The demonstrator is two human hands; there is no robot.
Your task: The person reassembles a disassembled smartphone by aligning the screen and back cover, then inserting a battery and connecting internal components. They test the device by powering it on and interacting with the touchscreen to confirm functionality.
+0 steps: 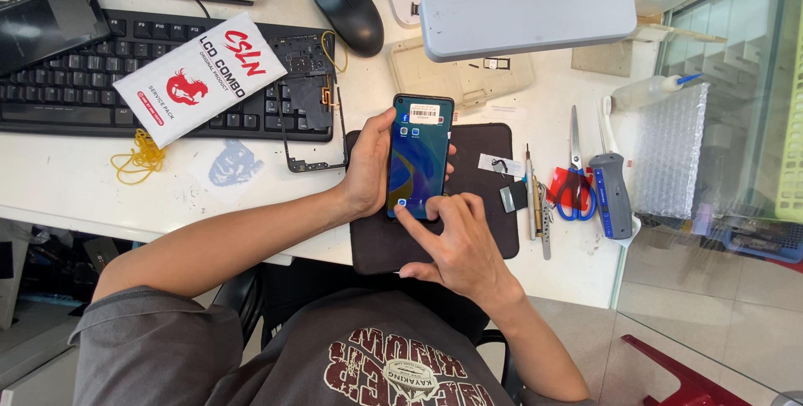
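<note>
From the head camera, the white desk (67, 180) ends in a front edge running just under the forearms, and its right edge drops beside a glass panel (728, 105). A dark work mat (493, 214) lies at the front edge. To the left sit a black keyboard (100, 88), a white service pack (199, 76) resting on it, a black phone frame (314, 134) and a yellow rubber band (140, 158). To the right lie tweezers (532, 197), blue-handled scissors (575, 180) and a grey-blue tool (611, 197). A grey lamp head (527, 15) hangs over the back of the desk. The free room is narrow — mostly the mat itself and the bare strip between keyboard and desk front.

The smartphone (420, 155) is held above the mat, screen lit and facing up. The left hand (368, 168) wraps it from the left side, thumb on the near edge, fingertips showing past the right edge — a closed grasp. The right hand (456, 243) holds nothing; its fingers are curled, with the index finger pressed on the lower screen.
</note>
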